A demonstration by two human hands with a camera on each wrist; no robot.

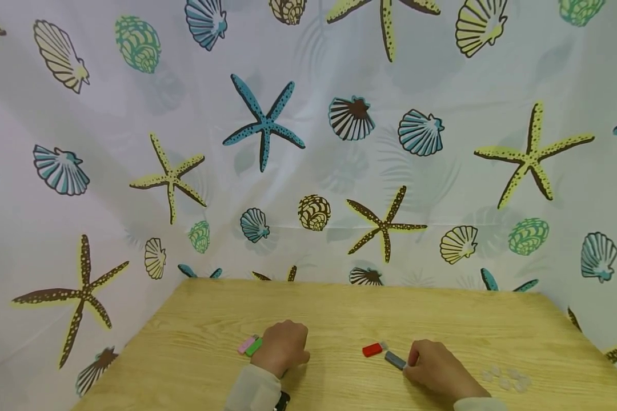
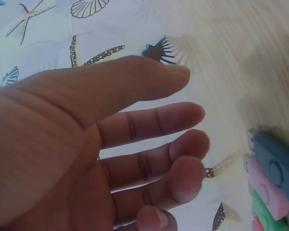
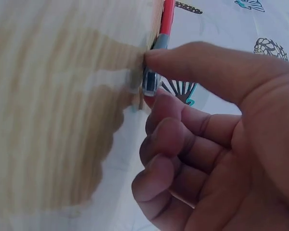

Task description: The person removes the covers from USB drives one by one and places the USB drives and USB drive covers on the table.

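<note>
See the grey USB stick (image 1: 395,360) in the lower right part of the head view, at the surface of the wooden table (image 1: 334,314), just beside the red USB stick (image 1: 372,350). Pinched near its metal connector (image 3: 151,82) between thumb and fingertip of the right hand (image 1: 434,368), with the other fingers bent; impossible to tell whether lifted. Probably light and stiff, of smooth plastic by its look, so perhaps a little slippery; not very fragile. Better to hold by the two long sides of the body, sparing the connector. Slanted in its long axis from upper left to lower right in the head view, connector toward the lower right. At lower left, notice the left hand (image 1: 284,345), holding nothing, with thumb and fingers apart, near the pink USB stick (image 1: 245,345) and the green USB stick (image 1: 253,347).
</note>
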